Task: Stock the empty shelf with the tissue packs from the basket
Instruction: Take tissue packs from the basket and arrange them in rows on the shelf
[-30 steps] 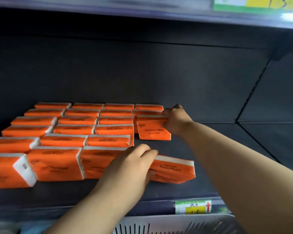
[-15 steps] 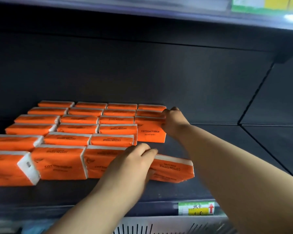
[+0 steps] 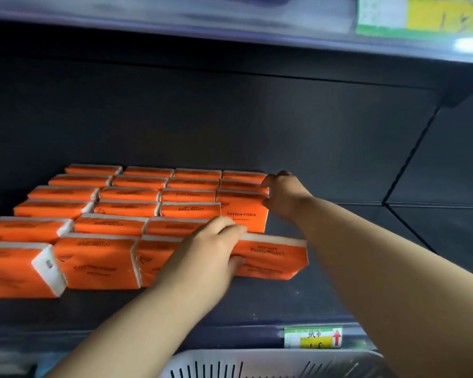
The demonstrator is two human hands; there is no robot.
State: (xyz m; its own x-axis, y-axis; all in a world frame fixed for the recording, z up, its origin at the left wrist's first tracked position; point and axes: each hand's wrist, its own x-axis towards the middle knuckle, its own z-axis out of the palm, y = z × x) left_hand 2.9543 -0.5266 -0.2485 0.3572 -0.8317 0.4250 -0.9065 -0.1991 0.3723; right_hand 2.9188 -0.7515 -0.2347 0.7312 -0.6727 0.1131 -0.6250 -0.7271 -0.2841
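Observation:
Several orange tissue packs point(image 3: 129, 205) stand in rows on the left half of the dark shelf point(image 3: 325, 290). My left hand point(image 3: 205, 257) grips a front-row pack point(image 3: 271, 257) that lies tilted, fingers over its top edge and thumb on its front face. My right hand point(image 3: 283, 195) reaches deeper and holds the right end of an upright pack point(image 3: 242, 214) printed COTTON TISSUE in the right column. The white slotted basket point(image 3: 257, 362) shows at the bottom edge; its contents are hidden.
The shelf's right half point(image 3: 393, 241) is bare dark metal with a seam in the back panel. A green-and-yellow price tag point(image 3: 313, 336) sits on the front rail. The upper shelf point(image 3: 230, 20) overhangs close above.
The right hand has pushed the upright pack a little further back and left against its column. The left hand stays on the front pack, which has hardly moved.

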